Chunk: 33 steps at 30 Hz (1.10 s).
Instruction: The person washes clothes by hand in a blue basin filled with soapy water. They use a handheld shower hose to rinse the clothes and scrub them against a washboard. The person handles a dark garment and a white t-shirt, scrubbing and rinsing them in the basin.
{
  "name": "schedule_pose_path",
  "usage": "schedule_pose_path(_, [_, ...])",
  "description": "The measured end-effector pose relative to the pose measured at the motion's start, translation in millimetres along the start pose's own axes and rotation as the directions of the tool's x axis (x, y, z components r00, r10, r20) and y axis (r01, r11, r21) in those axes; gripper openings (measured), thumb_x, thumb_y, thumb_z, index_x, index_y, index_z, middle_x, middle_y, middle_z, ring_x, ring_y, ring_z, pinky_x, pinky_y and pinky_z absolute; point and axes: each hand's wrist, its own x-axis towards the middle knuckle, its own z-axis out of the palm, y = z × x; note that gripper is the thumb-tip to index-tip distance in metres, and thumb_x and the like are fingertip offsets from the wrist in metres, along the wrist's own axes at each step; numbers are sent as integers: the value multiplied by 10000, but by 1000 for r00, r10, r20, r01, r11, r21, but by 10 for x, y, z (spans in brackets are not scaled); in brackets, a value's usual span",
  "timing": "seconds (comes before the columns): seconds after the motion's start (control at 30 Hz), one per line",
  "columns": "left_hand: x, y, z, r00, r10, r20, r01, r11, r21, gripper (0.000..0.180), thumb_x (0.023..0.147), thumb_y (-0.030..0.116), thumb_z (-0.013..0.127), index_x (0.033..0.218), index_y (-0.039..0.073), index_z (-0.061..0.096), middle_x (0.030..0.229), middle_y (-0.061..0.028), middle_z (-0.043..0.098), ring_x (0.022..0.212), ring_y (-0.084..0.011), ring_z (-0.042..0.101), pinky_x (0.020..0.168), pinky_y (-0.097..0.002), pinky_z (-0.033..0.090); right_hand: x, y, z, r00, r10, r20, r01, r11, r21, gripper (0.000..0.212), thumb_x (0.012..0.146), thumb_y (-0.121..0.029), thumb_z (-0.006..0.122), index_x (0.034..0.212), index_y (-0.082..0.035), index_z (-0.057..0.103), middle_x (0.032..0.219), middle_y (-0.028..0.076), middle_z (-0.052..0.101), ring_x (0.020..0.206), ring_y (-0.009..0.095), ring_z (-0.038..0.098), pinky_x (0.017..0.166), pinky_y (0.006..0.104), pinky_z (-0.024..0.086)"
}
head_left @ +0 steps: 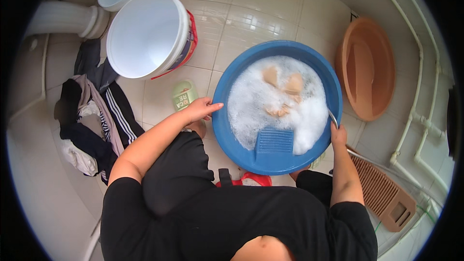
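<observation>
A large blue basin (224, 150) with a ribbed washboard part (274, 141) stands in front of me, full of white suds (309, 116). Partly sunk in the foam is a beige bra (293, 85), its two cups showing above the surface. My left hand (202, 109) is closed on the basin's left rim, one finger lying over the edge. At the right rim, my right hand (338, 134) is closed around a silvery hose (332, 118), whose end dips over the edge into the basin. Foam hides where the hose's tip ends.
Two white buckets (145, 34) stand at the far left. A pile of clothes (92, 121) lies at left. An orange-brown basin (367, 70) leans against the right wall, near pipes (419, 87). A brown washboard (382, 191) lies at lower right. A green slipper (183, 94) is beyond my left hand.
</observation>
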Motion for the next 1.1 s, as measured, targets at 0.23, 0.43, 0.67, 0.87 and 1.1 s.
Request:
schedule_pose_path(0.23, [-428,594,-702,739,-239,-630,-574,266,-774,476,873,286,420,1211,-48,391,1184,-222,466,1029,-313,546,816,-385,496,-95,334,174,998,-20,66,21,1000,-10,535,785,-505,536,852,24,572,889,266,599,869,402,576,769,425,441])
schedule_pose_path(0.43, [-240,514,-817,839,-93,-535,-493,286,-822,319,825,120,376,1081,-69,398,1069,-220,510,977,-338,558,818,-407,502,-364,565,256,998,-14,58,11,999,46,506,769,-463,596,830,38,565,829,256,604,794,393,590,718,414,454])
schedule_pose_path(0.67, [-67,1065,-134,934,53,-352,-337,454,-825,433,861,196,426,1199,-55,328,1169,-210,462,1003,-330,552,803,-368,504,-459,829,402,999,2,42,-6,995,104,496,766,-444,612,837,44,562,820,254,605,800,396,588,723,412,453])
schedule_pose_path(0.87, [227,659,427,742,422,-521,-484,875,19,723,769,354,658,1254,-39,294,1238,-204,424,987,-313,562,788,-363,474,-477,894,442,997,24,68,-34,988,153,489,762,-439,608,880,33,569,849,243,609,821,389,587,731,410,452])
schedule_pose_path(1.1, [412,294,410,953,255,-161,-156,873,462,438,698,224,687,988,-61,523,865,-175,619,792,-260,618,715,-349,485,-553,694,399,963,269,9,-262,929,261,536,728,-488,587,863,31,587,874,249,603,874,384,576,781,406,439])
